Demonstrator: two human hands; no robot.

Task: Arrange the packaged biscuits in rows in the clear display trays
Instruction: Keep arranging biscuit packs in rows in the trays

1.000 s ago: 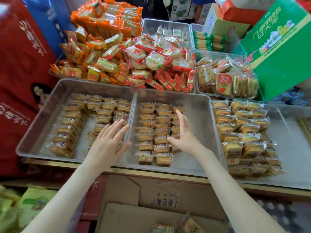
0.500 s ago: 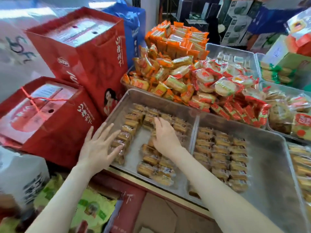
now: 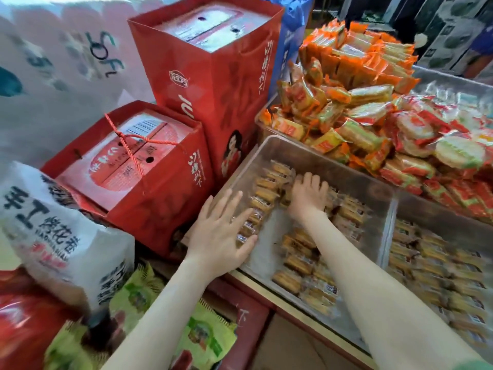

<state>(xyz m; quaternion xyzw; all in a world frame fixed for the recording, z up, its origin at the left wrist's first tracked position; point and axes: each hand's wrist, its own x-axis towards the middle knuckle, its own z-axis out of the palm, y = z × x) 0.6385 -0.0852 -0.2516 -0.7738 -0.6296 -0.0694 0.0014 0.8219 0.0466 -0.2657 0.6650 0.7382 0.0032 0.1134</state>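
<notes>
A clear display tray (image 3: 328, 162) holds rows of small wrapped brown biscuits (image 3: 298, 263). My left hand (image 3: 220, 231) lies flat with spread fingers against the tray's left wall, its fingertips on the left row of biscuits (image 3: 260, 202). My right hand (image 3: 308, 194) reaches deeper into the same tray, palm down on biscuit packets near the far end; its fingertips are bent over them. A second clear tray (image 3: 437, 222) to the right holds more rows of the same biscuits (image 3: 432, 268).
Two red gift boxes (image 3: 213, 84) (image 3: 138, 169) stand left of the tray, with a white sack (image 3: 53, 231) and green packets (image 3: 202, 340) below. Heaps of orange and red snack packets (image 3: 373, 110) fill trays behind. A wooden counter edge (image 3: 293, 308) runs along the front.
The view swung left, from the middle tray to the left tray. Both hands moved from the middle tray's biscuits into the left tray, the right hand reaching further toward its back.
</notes>
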